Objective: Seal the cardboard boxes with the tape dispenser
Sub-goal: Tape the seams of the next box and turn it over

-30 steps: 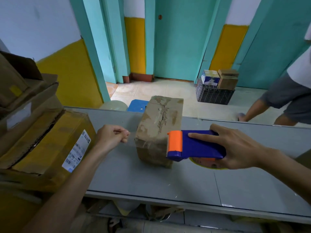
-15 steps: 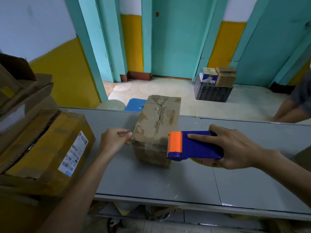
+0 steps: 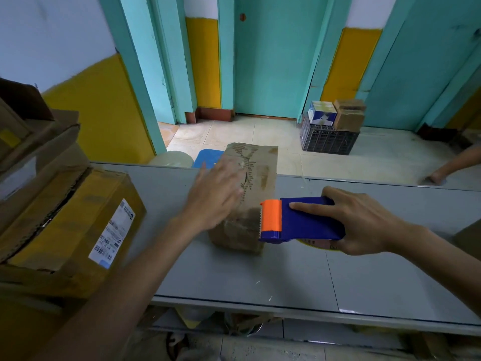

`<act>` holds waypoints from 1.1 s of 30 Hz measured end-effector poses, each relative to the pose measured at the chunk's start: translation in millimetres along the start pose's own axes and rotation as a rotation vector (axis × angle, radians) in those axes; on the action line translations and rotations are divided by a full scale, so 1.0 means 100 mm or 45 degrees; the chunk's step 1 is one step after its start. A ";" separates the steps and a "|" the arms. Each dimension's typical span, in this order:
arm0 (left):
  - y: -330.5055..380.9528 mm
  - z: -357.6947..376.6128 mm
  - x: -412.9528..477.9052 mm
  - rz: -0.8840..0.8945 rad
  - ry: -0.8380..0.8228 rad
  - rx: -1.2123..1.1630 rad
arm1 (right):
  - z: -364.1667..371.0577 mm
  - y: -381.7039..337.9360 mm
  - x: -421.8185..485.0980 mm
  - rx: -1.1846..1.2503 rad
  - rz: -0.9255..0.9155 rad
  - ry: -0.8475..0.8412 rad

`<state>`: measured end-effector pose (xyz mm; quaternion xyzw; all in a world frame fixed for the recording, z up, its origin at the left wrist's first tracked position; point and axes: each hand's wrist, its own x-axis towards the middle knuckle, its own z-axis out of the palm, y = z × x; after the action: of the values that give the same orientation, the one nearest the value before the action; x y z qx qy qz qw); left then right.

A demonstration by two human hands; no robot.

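A small worn cardboard box (image 3: 260, 168) lies on the grey table (image 3: 260, 277), its top streaked with tape. My left hand (image 3: 216, 194) lies flat and open on the box's top left side, fingers spread, slightly blurred. My right hand (image 3: 361, 220) grips a blue tape dispenser (image 3: 307, 220) with an orange blade guard. The dispenser sits just right of the box's near corner, its serrated edge close to the box's side. A roll of tape shows under the dispenser.
A pile of larger cardboard boxes (image 3: 65, 225) with a white label fills the table's left end. Beyond the table are a black crate (image 3: 328, 139) holding boxes, a blue stool (image 3: 208, 157) and another person's arm (image 3: 453, 165) at the far right.
My left hand has moved from the box's left side up onto its top and opened flat. The dispenser in my right hand has stayed almost still. The other person has moved further right.
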<state>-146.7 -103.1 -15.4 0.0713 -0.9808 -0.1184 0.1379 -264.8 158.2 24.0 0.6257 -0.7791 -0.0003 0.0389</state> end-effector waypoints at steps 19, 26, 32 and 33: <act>-0.18 0.42 0.09 -0.184 -0.379 0.150 | 0.11 0.33 -0.32 0.110 0.111 -0.050; -0.18 0.42 0.07 -0.201 -0.372 0.119 | 0.21 0.40 -0.44 0.195 0.158 -0.080; -0.23 0.46 0.11 -0.182 -0.364 0.108 | 0.25 0.43 -0.45 0.170 0.183 -0.121; -0.23 0.46 0.11 -0.181 -0.357 0.104 | 0.31 0.40 -0.41 0.179 0.174 -0.131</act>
<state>-167.5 -117.2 -61.7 0.1288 -0.9869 -0.0965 -0.0120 -297.4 205.1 -7.1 0.5714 -0.8190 0.0250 -0.0454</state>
